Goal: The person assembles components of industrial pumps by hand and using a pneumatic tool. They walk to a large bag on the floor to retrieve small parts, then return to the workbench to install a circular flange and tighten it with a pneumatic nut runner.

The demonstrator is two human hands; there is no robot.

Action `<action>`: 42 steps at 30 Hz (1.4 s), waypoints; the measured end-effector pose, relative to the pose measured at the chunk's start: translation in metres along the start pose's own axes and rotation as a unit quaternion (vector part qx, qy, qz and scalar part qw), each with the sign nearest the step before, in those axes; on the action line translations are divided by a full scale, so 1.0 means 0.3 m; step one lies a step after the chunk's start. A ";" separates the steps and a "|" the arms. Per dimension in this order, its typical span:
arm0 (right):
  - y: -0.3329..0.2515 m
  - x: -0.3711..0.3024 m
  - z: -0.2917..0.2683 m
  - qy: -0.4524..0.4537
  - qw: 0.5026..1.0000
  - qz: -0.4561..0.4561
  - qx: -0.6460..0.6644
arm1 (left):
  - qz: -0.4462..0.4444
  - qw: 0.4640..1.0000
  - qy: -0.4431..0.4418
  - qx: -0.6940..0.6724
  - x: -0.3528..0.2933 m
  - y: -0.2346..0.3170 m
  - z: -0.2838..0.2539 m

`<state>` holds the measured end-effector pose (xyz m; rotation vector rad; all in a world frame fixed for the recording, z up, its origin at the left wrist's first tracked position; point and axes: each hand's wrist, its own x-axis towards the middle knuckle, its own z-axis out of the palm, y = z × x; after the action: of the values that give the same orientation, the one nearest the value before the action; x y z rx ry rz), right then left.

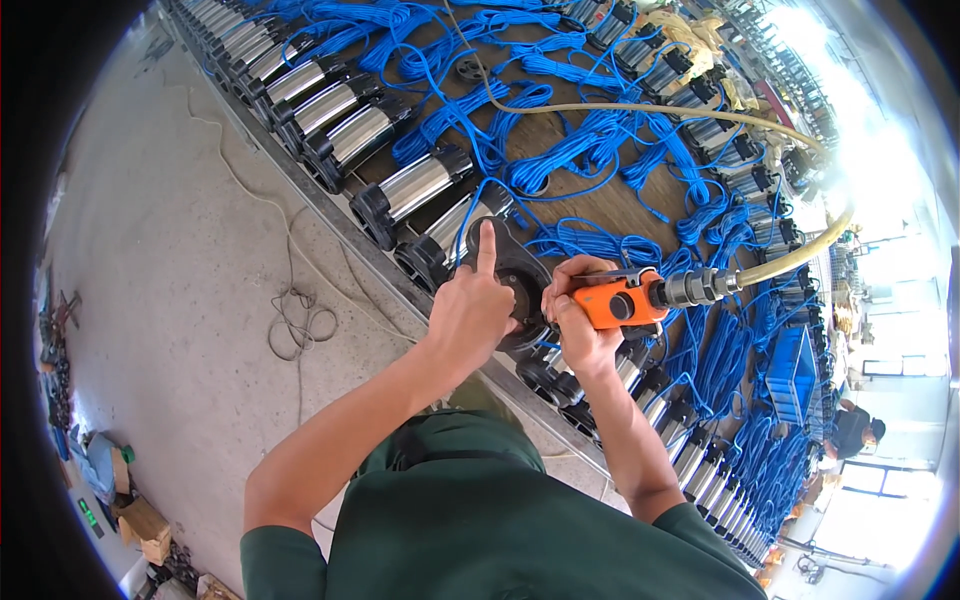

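Note:
My right hand [582, 325] is wrapped round an orange air tool [644, 308], which has a metal coupling [698, 287] and a yellowish hose [800, 258] at its end. The tool's working end is hidden behind my fingers. Just left of it, my left hand [472, 308] grips a round black pump housing [524, 262], its index finger stretched along the rim and its thumb near the opening. The housing lies at the bench's near edge, beside a shiny metal pump cylinder [458, 228]. A blue cable loops close to the index finger.
Rows of metal pumps [360, 135] with black ends line the bench edges. Bundles of blue cable [575, 155] cover its middle. A blue crate [791, 375] stands at the right, with a person [853, 430] beyond. A thin hose [290, 325] coils on the grey floor.

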<state>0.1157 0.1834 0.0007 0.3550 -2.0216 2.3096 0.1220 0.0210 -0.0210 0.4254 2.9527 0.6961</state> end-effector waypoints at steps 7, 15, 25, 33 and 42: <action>0.030 -0.016 -0.005 -0.006 0.998 -0.044 -0.035 | -0.002 1.000 -0.007 0.000 0.004 -0.003 -0.008; 0.049 -0.030 -0.014 -0.020 0.994 -0.038 -0.096 | -0.011 1.000 -0.014 -0.002 0.004 0.001 -0.006; 0.044 -0.021 0.013 -0.044 0.995 -0.050 -0.079 | -0.002 1.000 0.024 -0.008 -0.006 -0.011 0.020; 0.073 -0.033 -0.021 -0.043 0.994 -0.073 -0.070 | -0.003 1.000 0.031 0.000 -0.001 0.002 0.017; 0.057 -0.024 -0.014 -0.040 0.998 -0.040 -0.039 | -0.026 0.999 -0.003 -0.043 0.001 -0.015 0.008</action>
<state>0.1187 0.1858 -0.0180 0.5219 -2.0853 2.1964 0.1208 0.0182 -0.0251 0.3405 2.9038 0.8120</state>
